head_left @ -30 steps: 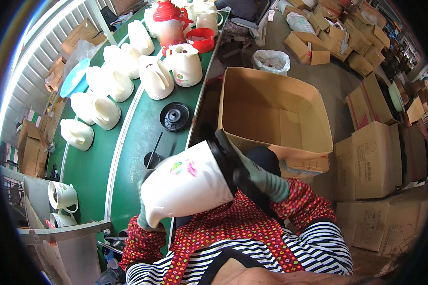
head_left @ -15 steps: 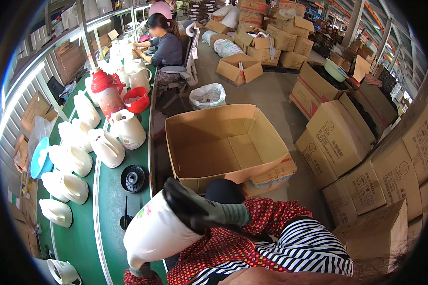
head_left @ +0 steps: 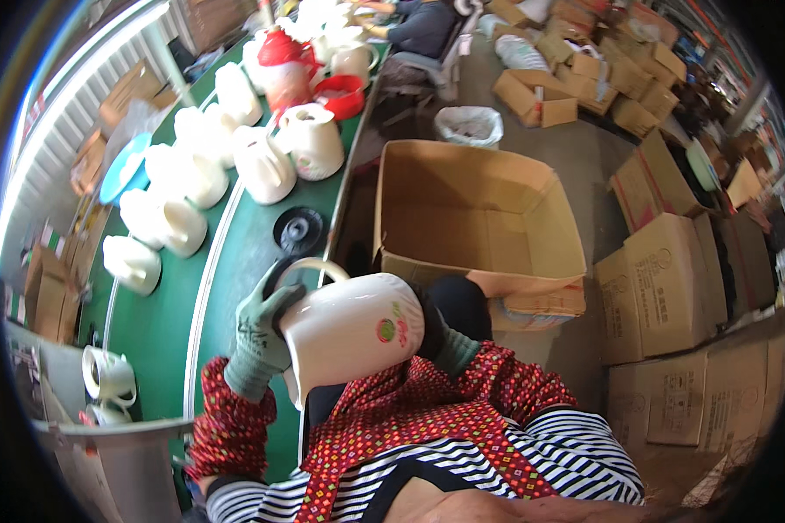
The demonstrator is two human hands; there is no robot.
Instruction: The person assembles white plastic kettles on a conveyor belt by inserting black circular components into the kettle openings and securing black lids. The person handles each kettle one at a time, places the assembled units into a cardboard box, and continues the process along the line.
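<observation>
A white thermos jug (head_left: pixel 353 329) with a printed flower motif and a cream handle lies on its side in the air, close to my body. My left hand (head_left: pixel 264 338), in a grey-green glove with dark fingers, grips its mouth end near the handle. At the opposite end, my right hand (head_left: pixel 447 342) holds the base; the jug partly hides its fingers. A black round plastic part (head_left: pixel 299 230) rests on the green bench (head_left: pixel 244 288) just beyond the jug.
Several white jugs (head_left: pixel 262 166) stand along the bench. Beyond them are a red jug (head_left: pixel 286 70), a red bowl (head_left: pixel 340 94) and a blue basin (head_left: pixel 125 170). An open carton (head_left: pixel 471 209) stands right of the bench; cartons (head_left: pixel 663 279) are stacked farther right. A co-worker (head_left: pixel 419 26) sits at the far end.
The jug has turned from tilted, base raised, to nearly level, and its handle now shows. My left hand has come up into fuller view at its mouth end. The head view has shifted.
</observation>
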